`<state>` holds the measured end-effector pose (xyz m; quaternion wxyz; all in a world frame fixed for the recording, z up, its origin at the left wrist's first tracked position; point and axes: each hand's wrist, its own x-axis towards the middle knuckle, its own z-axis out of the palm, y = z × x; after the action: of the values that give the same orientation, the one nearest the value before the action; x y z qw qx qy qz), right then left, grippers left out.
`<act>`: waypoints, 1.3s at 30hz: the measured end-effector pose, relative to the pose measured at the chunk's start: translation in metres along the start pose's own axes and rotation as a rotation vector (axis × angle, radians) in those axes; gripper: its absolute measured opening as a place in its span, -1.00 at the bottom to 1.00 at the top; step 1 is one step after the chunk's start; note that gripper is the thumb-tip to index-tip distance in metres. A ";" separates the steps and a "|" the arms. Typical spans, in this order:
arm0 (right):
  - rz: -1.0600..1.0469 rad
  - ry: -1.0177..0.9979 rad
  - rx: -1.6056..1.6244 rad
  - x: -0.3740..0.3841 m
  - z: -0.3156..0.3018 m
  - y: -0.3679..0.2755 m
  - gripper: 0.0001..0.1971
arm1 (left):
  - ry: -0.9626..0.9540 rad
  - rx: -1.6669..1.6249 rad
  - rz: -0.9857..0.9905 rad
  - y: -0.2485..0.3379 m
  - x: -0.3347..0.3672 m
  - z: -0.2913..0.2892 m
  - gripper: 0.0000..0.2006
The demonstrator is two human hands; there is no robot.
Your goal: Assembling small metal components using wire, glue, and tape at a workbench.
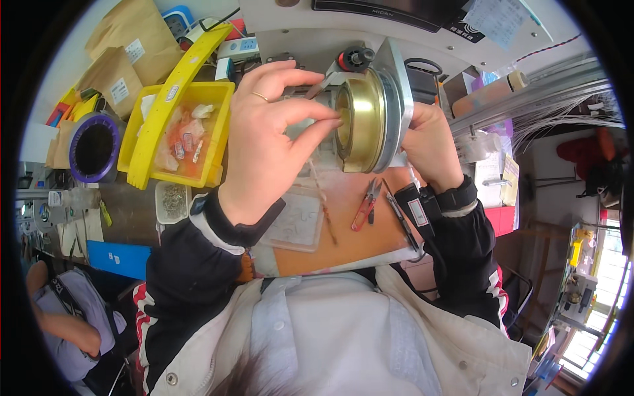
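A brass-coloured ring-shaped drum (362, 122) stands on edge in front of me, mounted against an upright grey metal plate (394, 86). My left hand (274, 129) is at the drum's left side. Its thumb and index fingertip are pinched together at the rim; whatever they hold is too small to make out. The middle finger is bent near a thin metal arm (319, 86). On the plate's right side is my right hand (430, 144), fingers bent and partly hidden behind the plate. Above the drum sits a black roller (355, 59).
Below lie red-handled snips (364, 210), a black pen-like tool (403, 218) and a clear plastic tray (295, 221). At left are a yellow bin (221, 132) with packets, a purple-rimmed spool (74, 153) and a small tub (173, 202). Thin strands (561, 109) stretch at right. Another person (69, 310) sits at lower left.
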<state>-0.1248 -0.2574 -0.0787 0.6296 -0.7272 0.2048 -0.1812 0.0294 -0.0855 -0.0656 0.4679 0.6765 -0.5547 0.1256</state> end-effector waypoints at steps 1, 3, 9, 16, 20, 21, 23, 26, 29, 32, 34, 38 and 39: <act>0.002 0.005 -0.025 0.000 0.000 0.000 -0.90 | 0.001 0.000 0.000 0.000 0.000 -0.001 -0.84; 0.003 0.009 -0.049 0.000 -0.001 0.002 -0.90 | 0.015 -0.046 -0.066 0.002 -0.002 -0.004 -0.86; -0.012 0.016 -0.014 -0.001 -0.001 0.002 -0.90 | 0.037 -0.099 -0.113 0.004 -0.004 -0.008 -0.88; -0.031 0.077 -0.208 -0.010 -0.008 -0.011 -0.89 | 0.041 -0.052 -0.101 0.001 -0.008 -0.013 -0.90; -0.076 0.227 -0.249 -0.028 -0.021 -0.016 -0.89 | 0.042 0.009 -0.161 -0.017 -0.025 -0.040 -0.90; -0.073 0.234 -0.207 -0.031 -0.028 -0.010 -0.89 | 0.045 -0.021 -0.234 -0.024 -0.032 -0.045 -0.91; -0.082 0.257 -0.189 -0.036 -0.036 -0.006 -0.89 | 0.056 -0.077 -0.339 -0.034 -0.040 -0.050 -0.92; -0.093 0.290 -0.196 -0.039 -0.039 -0.006 -0.88 | 0.059 -0.067 -0.379 -0.044 -0.043 -0.052 -0.92; -0.109 0.317 -0.230 -0.040 -0.037 -0.011 -0.88 | 0.071 -0.069 -0.381 -0.048 -0.042 -0.053 -0.91; -0.138 0.341 -0.284 -0.041 -0.034 -0.014 -0.89 | 0.034 -0.036 -0.385 -0.049 -0.041 -0.056 -0.91; -0.152 0.375 -0.361 -0.042 -0.034 -0.016 -0.90 | -0.007 -0.043 -0.390 -0.053 -0.039 -0.059 -0.92; -0.179 0.386 -0.387 -0.044 -0.034 -0.017 -0.90 | -0.157 -0.118 -0.469 -0.061 -0.033 -0.069 -0.90; -0.190 0.386 -0.415 -0.044 -0.035 -0.018 -0.91 | -0.156 -0.114 -0.469 -0.063 -0.032 -0.071 -0.90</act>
<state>-0.1791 -0.2610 -0.0562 0.3970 -0.8085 0.2844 -0.3285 0.0978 -0.0134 -0.0811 0.4773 0.7669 -0.4232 -0.0708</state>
